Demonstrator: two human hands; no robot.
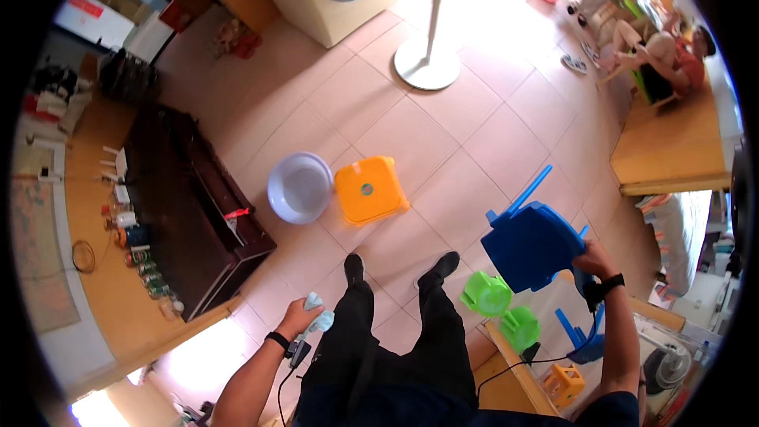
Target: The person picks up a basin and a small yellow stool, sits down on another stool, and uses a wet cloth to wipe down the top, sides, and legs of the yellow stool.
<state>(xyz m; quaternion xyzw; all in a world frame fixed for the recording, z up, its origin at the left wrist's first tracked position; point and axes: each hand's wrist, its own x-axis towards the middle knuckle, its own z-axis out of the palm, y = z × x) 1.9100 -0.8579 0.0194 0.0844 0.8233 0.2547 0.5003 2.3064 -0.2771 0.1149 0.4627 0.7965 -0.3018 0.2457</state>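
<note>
My right hand [595,261] grips the edge of a blue plastic chair [528,244], which hangs tilted with its legs pointing up and outward. A crumpled pale blue cloth [321,321] is held in my left hand [298,315], beside my thigh. In front of my feet an orange plastic stool [369,191] stands on the tiles. Touching or nearly touching it on the left is a round lavender plastic basin [300,188]; it looks bare inside.
A white pedestal fan [428,64] and a washing machine [332,3] stand ahead. Green stools [487,294] and another blue chair [584,341] are at the right. A dark wooden cabinet [195,207] flanks the left. Seated people [670,62] are at the far right. Cables run from both wrists.
</note>
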